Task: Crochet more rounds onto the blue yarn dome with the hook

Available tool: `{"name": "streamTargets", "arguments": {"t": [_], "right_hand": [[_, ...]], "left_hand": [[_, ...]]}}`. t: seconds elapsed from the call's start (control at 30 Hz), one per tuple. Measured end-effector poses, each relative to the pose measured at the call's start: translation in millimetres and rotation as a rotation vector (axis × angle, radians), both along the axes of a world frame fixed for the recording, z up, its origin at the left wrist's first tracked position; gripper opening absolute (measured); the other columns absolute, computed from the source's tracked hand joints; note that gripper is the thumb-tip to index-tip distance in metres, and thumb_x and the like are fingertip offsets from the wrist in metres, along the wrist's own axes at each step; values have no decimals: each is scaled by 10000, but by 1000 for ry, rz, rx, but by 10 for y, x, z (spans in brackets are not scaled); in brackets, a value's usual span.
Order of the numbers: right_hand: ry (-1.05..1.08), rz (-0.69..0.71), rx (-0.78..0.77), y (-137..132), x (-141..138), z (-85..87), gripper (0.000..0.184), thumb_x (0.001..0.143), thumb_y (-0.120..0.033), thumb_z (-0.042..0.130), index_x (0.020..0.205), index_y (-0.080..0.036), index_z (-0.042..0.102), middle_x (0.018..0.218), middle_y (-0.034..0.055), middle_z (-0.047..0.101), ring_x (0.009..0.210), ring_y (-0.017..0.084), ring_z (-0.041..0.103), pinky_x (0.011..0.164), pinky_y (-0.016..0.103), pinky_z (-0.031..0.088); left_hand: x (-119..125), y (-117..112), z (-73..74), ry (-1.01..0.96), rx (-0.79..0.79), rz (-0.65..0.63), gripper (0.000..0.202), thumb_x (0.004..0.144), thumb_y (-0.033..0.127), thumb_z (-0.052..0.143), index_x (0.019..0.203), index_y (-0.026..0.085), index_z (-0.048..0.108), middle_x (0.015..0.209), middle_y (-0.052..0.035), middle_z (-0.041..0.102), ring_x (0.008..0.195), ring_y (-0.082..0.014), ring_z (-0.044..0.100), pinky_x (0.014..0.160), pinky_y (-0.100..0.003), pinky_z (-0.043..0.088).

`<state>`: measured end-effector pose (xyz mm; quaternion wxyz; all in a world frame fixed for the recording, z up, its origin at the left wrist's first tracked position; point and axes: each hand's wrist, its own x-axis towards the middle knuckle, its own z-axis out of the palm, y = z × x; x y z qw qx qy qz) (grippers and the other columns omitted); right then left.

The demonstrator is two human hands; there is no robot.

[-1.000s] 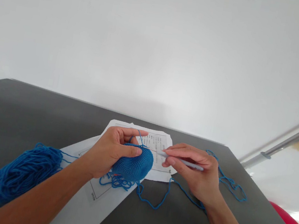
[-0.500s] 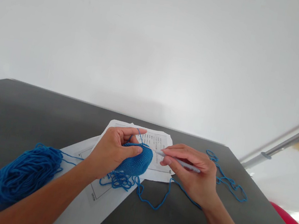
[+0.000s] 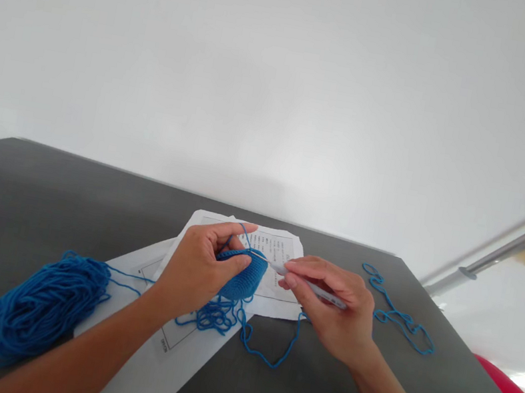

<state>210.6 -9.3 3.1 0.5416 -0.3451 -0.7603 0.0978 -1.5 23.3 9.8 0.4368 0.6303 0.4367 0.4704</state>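
Blue crocheted piece (image 3: 244, 276) — a small rounded cup of stitches — sits in the left hand (image 3: 196, 267), just above the printed paper (image 3: 283, 249) that lies on the dark grey table (image 3: 28, 202). The left fingers are curled around it, thumb pressed on its near rim, and the forefinger is raised with a strand of yarn running over it. The right hand (image 3: 332, 307), at the paper's right edge, pinches a pale crochet hook (image 3: 326, 296) between thumb and fingers; the hook's tip reaches the rim of the piece. Loose loops of yarn (image 3: 216, 316) hang below the piece onto the paper's near edge. Left of the paper lies a thick skein of blue yarn (image 3: 40, 303) — one thin strand runs from it toward the sheet. Right of the paper, a tangled blue strand (image 3: 396, 315) trails across the table.
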Motion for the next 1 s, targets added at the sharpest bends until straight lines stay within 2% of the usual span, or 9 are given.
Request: {"name": "streamTargets", "arguments": {"t": [0.3,0.43,0.53,0.67,0.77,0.9,1.0], "right_hand": [[-106,63,98,24,5,-8,239,874,-49,733,1042,-214,773,918,47,803,797,154,763,705,243,621],[-177,68,125,22,-39,-19,225,911,-72,697,1084,-203,756,955,71,785,827,160,750,724,258,621],[-175,52,131,20,-104,-57,231,922,-82,685,1108,-206,744,964,79,775,836,168,744,717,270,619],[-79,-8,97,4,-192,-105,215,919,-101,687,1088,-225,737,973,73,769,891,194,746,770,313,632],[-9,-48,61,-24,-232,-109,211,920,-115,681,1102,-209,732,1067,105,754,979,219,738,805,334,631],[54,-11,47,-64,-248,-90,231,926,-93,666,1114,-205,741,1054,95,770,992,213,732,870,354,605],[109,11,42,-74,-252,-74,223,923,-72,663,1074,-208,757,1019,81,785,956,205,739,863,356,599]], "left_hand": [[8,-22,-33,133,124,76,397,796,224,696,1176,142,778,705,36,610,621,-132,531,620,-278,459],[23,-42,-22,144,120,55,413,812,243,707,1209,151,770,731,17,663,640,-154,580,635,-293,486],[34,-59,-28,123,103,20,406,823,249,723,1215,153,767,754,0,706,688,-175,624,702,-309,516],[44,-72,-11,35,83,-15,394,808,239,757,1191,146,772,757,-9,732,710,-182,643,723,-304,526],[45,-80,33,-69,65,-60,407,804,219,770,1202,136,762,764,-14,747,724,-182,660,741,-301,535],[44,-101,69,-225,-7,-97,461,782,230,811,1224,114,743,755,-20,757,671,-161,649,670,-277,528],[53,-114,62,-321,-62,-85,482,758,248,842,1209,108,745,761,-26,767,645,-145,639,628,-257,514]]}}
